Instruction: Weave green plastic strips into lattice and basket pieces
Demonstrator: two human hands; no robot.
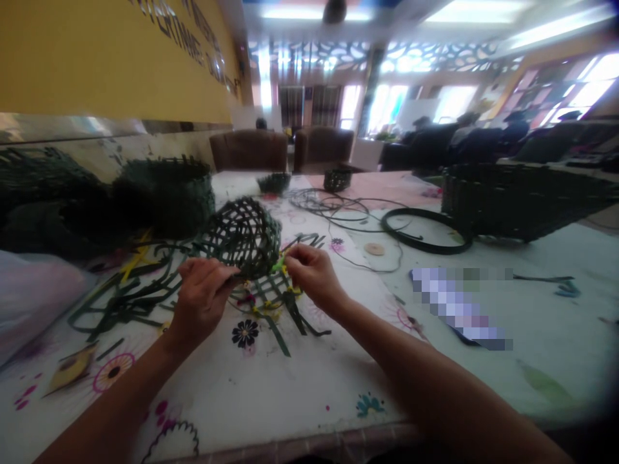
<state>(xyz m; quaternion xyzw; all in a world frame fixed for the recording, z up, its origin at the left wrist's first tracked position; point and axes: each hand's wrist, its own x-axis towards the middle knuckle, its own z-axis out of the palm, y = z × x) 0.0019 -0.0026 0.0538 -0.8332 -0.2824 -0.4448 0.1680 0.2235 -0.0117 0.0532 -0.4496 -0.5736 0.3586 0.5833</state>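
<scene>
A small dark green woven basket [244, 225] lies tilted on the table, its open lattice facing me. My left hand [206, 293] is closed on the near left edge of this basket, thumb on top. At the basket's right edge, the fingers of my right hand [309, 270] are pinched together. A bright green bit [278, 264] shows by those fingertips; what they hold is too small to tell. Below both hands lies a flat lattice of green strips [275, 290] with yellow clips or ties along it. Loose dark green strips [130, 296] are heaped left of my left hand.
Larger dark woven baskets stand at the left [169, 193] and right [522, 200]. Small baskets [274, 183] sit farther back. A coil of dark strip [425, 246], thin looped cord [333, 209], a blurred-out phone-like object [457, 306] and a plastic bag [39, 296] lie on the flowered tablecloth [290, 399].
</scene>
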